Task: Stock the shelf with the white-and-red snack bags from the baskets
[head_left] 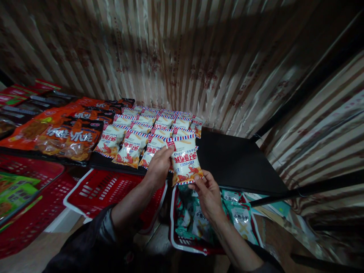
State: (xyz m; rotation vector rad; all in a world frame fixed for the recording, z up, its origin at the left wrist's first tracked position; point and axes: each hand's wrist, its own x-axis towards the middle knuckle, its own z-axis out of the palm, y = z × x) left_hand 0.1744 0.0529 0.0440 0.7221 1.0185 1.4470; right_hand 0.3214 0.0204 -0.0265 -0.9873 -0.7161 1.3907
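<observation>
I hold a white red-and-blue-edged snack packet (185,161) with my left hand (159,165) and right hand (207,191) over the black shelf (239,163).

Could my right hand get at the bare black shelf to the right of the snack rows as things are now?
Probably yes. The right hand pinches the snack packet at its lower edge, just left of the bare black shelf, and nothing lies between them.
</observation>
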